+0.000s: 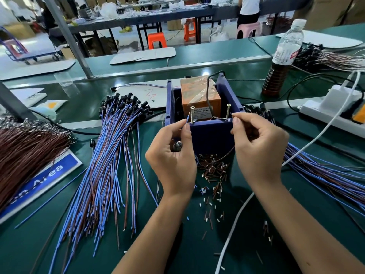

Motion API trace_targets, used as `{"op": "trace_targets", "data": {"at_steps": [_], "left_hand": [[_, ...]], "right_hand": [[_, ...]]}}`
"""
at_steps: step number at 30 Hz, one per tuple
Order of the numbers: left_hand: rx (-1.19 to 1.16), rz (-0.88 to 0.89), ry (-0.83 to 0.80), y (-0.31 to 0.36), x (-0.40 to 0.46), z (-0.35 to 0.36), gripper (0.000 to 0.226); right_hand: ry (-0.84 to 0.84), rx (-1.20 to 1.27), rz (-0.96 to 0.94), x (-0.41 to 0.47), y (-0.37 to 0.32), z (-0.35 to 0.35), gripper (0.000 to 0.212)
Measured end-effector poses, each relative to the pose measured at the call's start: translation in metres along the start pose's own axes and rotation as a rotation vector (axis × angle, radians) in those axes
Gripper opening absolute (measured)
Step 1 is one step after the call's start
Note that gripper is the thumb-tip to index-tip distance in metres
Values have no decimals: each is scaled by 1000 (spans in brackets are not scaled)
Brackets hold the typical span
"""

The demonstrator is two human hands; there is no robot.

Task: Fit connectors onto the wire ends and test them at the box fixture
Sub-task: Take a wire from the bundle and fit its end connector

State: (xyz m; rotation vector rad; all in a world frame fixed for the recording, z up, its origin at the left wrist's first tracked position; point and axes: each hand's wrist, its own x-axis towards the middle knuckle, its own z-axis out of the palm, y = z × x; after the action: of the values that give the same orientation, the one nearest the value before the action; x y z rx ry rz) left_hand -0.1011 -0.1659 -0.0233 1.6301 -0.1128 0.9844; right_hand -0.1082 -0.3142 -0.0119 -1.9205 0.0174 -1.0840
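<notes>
Left hand pinching the blue wire beside the left screw, right hand pinching the brown wire near the right screw, at twelve o'clock on the box: press both bare tips firmly onto the screws together.

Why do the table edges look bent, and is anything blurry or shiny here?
Head view: the wide lens bows the bench edge and stretches the corners; the far workshop is soft, while the hands and box are sharp; overhead lights glare on the green mat and the taped orange block.
</notes>
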Motion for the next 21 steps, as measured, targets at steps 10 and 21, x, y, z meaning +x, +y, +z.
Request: {"op": "trace_targets", "data": {"at_steps": [10, 21], "left_hand": [[73, -51, -27, 1, 1, 1, 12], [-105, 32, -103, 23, -12, 6, 8]], "right_hand": [[-19, -17, -78, 0, -6, -1, 17], [-28, 92, 37, 2, -1, -9, 16]]}}
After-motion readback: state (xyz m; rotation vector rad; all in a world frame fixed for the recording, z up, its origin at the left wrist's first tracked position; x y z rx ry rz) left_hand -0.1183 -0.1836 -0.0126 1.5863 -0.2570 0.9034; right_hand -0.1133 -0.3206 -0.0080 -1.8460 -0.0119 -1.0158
